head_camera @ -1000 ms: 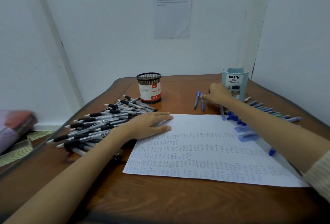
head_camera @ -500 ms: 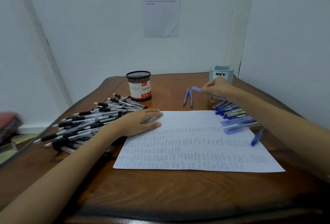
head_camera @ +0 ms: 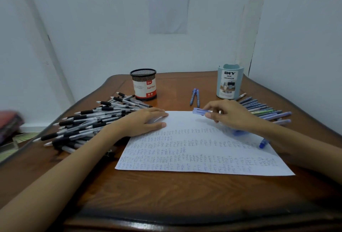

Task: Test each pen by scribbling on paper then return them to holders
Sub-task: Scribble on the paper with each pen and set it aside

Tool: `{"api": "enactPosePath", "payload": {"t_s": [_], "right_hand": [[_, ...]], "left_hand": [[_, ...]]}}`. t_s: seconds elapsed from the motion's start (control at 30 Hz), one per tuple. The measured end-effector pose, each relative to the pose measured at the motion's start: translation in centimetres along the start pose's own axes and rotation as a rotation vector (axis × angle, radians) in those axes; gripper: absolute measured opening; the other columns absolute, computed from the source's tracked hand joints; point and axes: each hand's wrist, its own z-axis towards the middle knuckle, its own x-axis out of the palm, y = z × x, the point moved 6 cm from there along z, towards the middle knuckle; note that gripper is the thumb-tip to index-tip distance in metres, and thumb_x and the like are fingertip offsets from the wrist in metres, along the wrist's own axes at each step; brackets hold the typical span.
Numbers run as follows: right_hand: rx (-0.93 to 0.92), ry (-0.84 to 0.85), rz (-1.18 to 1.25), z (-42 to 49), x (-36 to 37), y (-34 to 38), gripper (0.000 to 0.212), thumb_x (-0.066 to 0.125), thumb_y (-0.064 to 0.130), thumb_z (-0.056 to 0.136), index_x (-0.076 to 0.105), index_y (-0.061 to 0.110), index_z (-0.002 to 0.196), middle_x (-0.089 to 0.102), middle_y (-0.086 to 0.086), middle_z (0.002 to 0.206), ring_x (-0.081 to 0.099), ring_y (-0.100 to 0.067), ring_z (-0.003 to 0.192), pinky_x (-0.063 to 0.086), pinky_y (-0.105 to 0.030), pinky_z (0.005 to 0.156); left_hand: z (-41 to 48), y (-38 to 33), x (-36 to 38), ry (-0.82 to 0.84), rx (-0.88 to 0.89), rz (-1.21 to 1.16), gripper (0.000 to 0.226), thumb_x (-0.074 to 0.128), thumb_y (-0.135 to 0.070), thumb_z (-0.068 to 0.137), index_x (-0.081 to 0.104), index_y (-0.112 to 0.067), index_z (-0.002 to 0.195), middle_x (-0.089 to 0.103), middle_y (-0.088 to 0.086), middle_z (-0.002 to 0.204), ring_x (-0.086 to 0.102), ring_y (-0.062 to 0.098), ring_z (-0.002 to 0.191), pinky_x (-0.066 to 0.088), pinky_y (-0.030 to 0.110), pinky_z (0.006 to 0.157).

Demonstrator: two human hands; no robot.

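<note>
Head view is looking down on a blue pen (head_camera: 200, 111), which the right hand (head_camera: 231, 116) is pinching between thumb and curled fingers just above the far edge of the paper (head_camera: 194, 150). The pen's clip end is pointing left, and its other end is running under the hand, where I cannot tell it apart. The left hand (head_camera: 146, 120) is lying flat with straight, slightly spread fingers, pressing down the paper's far left corner. The paper is lying in the middle of the wooden table (head_camera: 166, 204), and rows of small blue scribbles are covering most of it. A loose pen (head_camera: 262, 143) is lying on the paper's right side, partly hidden by the right forearm. Just right of the right hand, a row of blue pens (head_camera: 266, 110) is lying side by side on the table. Beyond the hand, a pale blue holder (head_camera: 229, 83) printed "DIY DESK ORGANIZER" is standing upright at the far right. A pair of pens (head_camera: 195, 96) is lying side by side between it and a black mesh holder (head_camera: 143, 85), which is standing at the far left of centre and wearing a red and white label. A heap of black-grip pens (head_camera: 88, 122) is lying on the left, reaching up to the left hand. A printed sheet (head_camera: 167, 4) is hanging on the white wall behind.
</note>
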Motion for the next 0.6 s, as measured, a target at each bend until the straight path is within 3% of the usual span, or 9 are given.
{"api": "enactPosePath", "payload": {"t_s": [0.2, 0.6], "right_hand": [[0.079, -0.102, -0.108, 0.0, 0.0, -0.8, 0.031, 0.056, 0.041, 0.090, 0.066, 0.029, 0.117, 0.067, 0.005, 0.115, 0.058, -0.015, 0.102, 0.050, -0.039, 0.085], [-0.076, -0.190, -0.546, -0.4, -0.2, 0.9, 0.044, 0.045, 0.060, 0.088, 0.060, 0.038, 0.123, 0.071, 0.002, 0.104, 0.063, -0.016, 0.091, 0.048, -0.026, 0.065]], "left_hand": [[0.0, 0.1, 0.0, -0.004, 0.000, -0.006, 0.054, 0.038, -0.049, 0.093, 0.034, -0.028, 0.143, 0.031, -0.009, 0.150, 0.031, 0.010, 0.135, 0.023, 0.028, 0.109], [0.0, 0.2, 0.0, 0.004, 0.001, -0.015, 0.054, 0.038, -0.048, 0.093, 0.034, -0.029, 0.143, 0.030, -0.009, 0.150, 0.031, 0.010, 0.135, 0.023, 0.028, 0.109]]}}
